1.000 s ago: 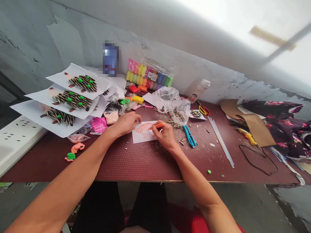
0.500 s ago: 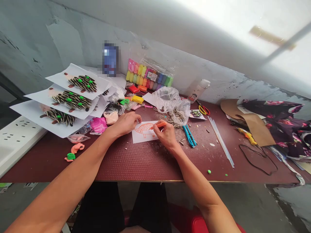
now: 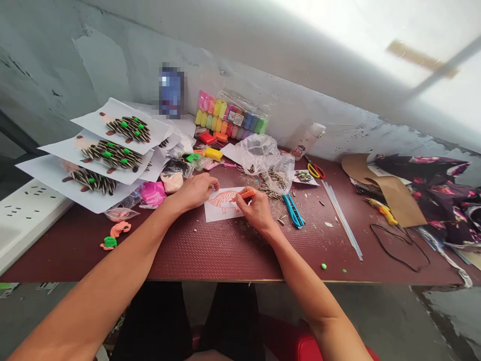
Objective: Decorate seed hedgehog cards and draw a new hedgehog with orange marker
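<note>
At the centre of the table (image 3: 180, 255), the paper (image 3: 214, 214) bears an orange drawing. The right hand (image 3: 257, 209), at its three o'clock, is closed around the orange pen (image 3: 246, 195). The left hand (image 3: 199, 190) rests at its ten o'clock, fingers bent; whether they meet, one cannot tell. The cutter (image 3: 293, 211) lies at the right hand's three o'clock.

An orange marker (image 3: 246, 195) is gripped in the right hand (image 3: 257, 208), its tip held at an orange drawing on a white card (image 3: 216, 213). The card's upper left corner is met by the left hand (image 3: 197, 190). A blue cutter (image 3: 293, 211) is seen lying beside scattered seeds (image 3: 273, 186).
</note>
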{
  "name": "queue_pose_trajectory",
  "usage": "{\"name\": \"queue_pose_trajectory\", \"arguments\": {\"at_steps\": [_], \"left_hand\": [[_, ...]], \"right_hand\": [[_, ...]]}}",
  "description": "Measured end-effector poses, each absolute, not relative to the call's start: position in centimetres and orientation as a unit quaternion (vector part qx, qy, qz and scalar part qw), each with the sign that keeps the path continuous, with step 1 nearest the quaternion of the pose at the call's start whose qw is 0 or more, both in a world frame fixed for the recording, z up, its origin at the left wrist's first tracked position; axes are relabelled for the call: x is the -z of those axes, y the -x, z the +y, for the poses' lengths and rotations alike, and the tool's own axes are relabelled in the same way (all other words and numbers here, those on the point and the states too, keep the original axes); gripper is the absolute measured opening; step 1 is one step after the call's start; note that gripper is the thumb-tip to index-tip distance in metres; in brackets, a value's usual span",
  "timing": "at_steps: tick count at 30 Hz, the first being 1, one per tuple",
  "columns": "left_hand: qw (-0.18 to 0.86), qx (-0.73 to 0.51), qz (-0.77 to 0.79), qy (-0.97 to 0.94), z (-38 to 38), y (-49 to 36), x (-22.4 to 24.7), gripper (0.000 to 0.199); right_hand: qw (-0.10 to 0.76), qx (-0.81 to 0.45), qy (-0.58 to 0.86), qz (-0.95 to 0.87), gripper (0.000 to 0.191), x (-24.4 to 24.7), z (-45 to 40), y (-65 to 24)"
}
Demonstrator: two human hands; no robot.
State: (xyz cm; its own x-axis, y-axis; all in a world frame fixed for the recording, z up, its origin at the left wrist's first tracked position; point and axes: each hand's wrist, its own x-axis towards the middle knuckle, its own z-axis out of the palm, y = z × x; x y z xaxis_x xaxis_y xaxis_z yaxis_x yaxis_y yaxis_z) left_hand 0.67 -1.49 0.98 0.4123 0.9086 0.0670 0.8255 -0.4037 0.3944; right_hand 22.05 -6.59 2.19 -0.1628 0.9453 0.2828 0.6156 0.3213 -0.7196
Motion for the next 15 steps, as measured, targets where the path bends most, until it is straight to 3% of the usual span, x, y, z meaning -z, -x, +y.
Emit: {"name": "queue_pose_trajectory", "arguments": {"at_steps": [15], "left_hand": [[0.141,-0.142,0.519,-0.831,-1.3,-0.59,-0.77,0.032]], "right_hand": [[0.393,-0.203,0.561,-0.699,0.022,-2.14,-6.19,-22.63]]}}
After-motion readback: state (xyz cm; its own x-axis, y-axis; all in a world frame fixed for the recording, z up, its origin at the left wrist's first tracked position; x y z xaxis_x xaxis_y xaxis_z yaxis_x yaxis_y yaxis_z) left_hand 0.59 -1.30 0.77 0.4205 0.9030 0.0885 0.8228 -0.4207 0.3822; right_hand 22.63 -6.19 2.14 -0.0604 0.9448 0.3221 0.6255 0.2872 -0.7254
